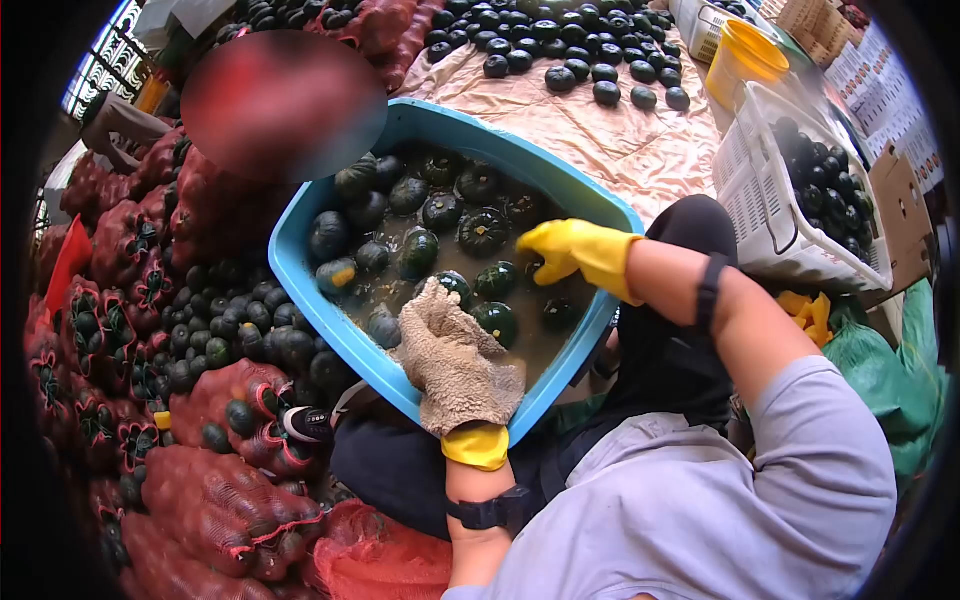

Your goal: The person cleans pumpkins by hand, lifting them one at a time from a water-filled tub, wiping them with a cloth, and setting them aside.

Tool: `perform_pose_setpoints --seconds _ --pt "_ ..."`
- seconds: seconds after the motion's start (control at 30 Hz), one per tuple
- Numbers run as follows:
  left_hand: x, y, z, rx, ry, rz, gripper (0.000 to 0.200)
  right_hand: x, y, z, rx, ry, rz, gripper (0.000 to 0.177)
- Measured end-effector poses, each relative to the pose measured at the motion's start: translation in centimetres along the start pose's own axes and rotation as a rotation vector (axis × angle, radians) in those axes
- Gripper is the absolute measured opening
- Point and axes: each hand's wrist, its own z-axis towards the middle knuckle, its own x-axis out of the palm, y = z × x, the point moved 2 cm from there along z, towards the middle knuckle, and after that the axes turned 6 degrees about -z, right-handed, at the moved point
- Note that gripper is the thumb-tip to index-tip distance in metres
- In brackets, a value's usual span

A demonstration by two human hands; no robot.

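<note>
A blue tub (345, 350) of murky water stands in front of me, with several dark green squashes (483, 231) in it. My left hand (450, 365) wears a yellow glove under a tan, nubbly cloth mitt (455, 380). Its tip is against a wet green squash (452, 285) near the tub's middle; the cloth hides the fingers. Over the right side of the water, my right hand (580, 255) is in a yellow rubber glove. Its fingers bend downward with a gap between them, and nothing shows in them. Another squash (497, 280) floats between the two hands.
Red mesh sacks (225, 500) and loose squashes (235, 325) crowd the left. Behind the tub, many squashes (606, 92) lie on a pinkish sheet (640, 150). At right are a white crate (745, 180) of squashes and a yellow bucket (745, 60). A blurred patch covers the upper left.
</note>
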Motion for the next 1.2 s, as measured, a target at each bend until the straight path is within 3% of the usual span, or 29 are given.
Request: perform_pose_setpoints --seconds 0.03,0.1,0.2,0.23,0.3,0.33,0.4,0.5,0.53,0.57,0.63,0.67,0.7,0.73,0.8,0.83,0.9,0.97,1.07,1.1,1.17,1.2 --pt "0.3 -0.1 -0.1 -0.025 -0.052 -0.089 0.041 3.0 -1.0 1.9 -0.104 0.008 -0.12 0.079" --pt "1.1 -0.1 -0.4 -0.075 -0.156 -0.262 0.039 4.0 0.6 3.7 0.001 0.295 -0.132 0.078" --pt "0.5 -0.1 0.7 -0.086 -0.207 -0.239 0.036 4.8 0.1 3.4 0.017 0.178 -0.073 0.078" --pt "0.4 -0.2 1.1 -0.091 -0.219 -0.232 0.036 4.7 -1.3 3.4 0.103 0.226 0.094 0.08" --pt "0.3 0.1 1.3 -0.042 -0.152 -0.228 0.036 3.6 -1.9 1.8 0.422 0.29 0.958 0.085" --pt "0.0 0.6 1.5 -0.02 -0.12 -0.233 0.036 0.7 0.7 -0.1 0.406 0.181 1.157 0.089" --pt "0.0 1.2 1.0 0.09 -0.008 -0.262 0.036 0.1 2.4 -0.2 -0.141 -0.064 1.221 0.065" --pt "2.0 -0.1 -0.6 0.39 0.202 0.161 0.044 -1.4 9.4 -3.7 0.149 -0.164 1.332 0.056" --pt "2.8 -0.7 -1.0 0.491 0.266 0.311 0.047 0.5 11.3 -3.9 0.019 -0.074 1.309 0.063" --pt "3.1 -1.0 -0.7 0.4 0.249 0.22 0.048 1.3 12.8 -4.6 -0.123 -0.391 0.783 0.067" --pt "3.6 -1.2 -0.6 0.233 0.197 0.059 0.049 3.2 13.1 -2.0 -0.194 -0.804 0.905 0.076" --pt "3.7 -1.2 -0.8 0.157 0.164 -0.01 0.049 2.5 12.8 -0.5 -0.067 -0.918 0.881 0.069" --pt "3.5 -1.1 -1.8 0.281 0.193 0.206 0.051 0.9 12.4 0.5 0.062 -0.909 0.886 0.067" --pt "3.2 -0.9 -2.9 0.401 0.215 0.429 0.054 2.4 11.3 1.4 0.025 -0.911 0.729 0.065" --pt "2.8 -1.0 -3.8 0.638 0.236 0.885 0.058 2.5 13.1 -0.4 -0.002 -0.815 0.883 0.063" --pt "2.8 -1.4 -3.8 0.734 0.237 1.12 0.061 3.1 14.2 -2.2 -0.126 -0.757 0.881 0.064" --pt "2.4 -1.5 -2.3 0.434 0.524 0.931 0.065 1.3 15.6 -5.8 -0.381 -0.769 0.696 0.065" --pt "1.7 1.0 -1.0 0.547 0.448 1.096 0.069 0.6 12.9 -3.2 -0.48 -0.818 0.686 0.066" --pt "0.3 4.4 0.7 0.699 0.335 1.363 0.076 1.8 11.9 -1.2 -0.054 -0.942 0.685 0.062" --pt "0.5 3.6 0.5 0.749 0.32 1.408 0.079 1.1 12.2 -2.1 -0.173 -0.886 0.741 0.062" --pt "2.0 0.0 -1.6 0.84 0.316 1.448 0.084 -1.2 13.5 -5.1 -0.501 -0.468 0.936 0.053" --pt "3.3 -2.8 -3.7 0.87 0.325 1.435 0.087 -2.5 13.4 -5.3 -0.445 -0.411 0.993 0.049"
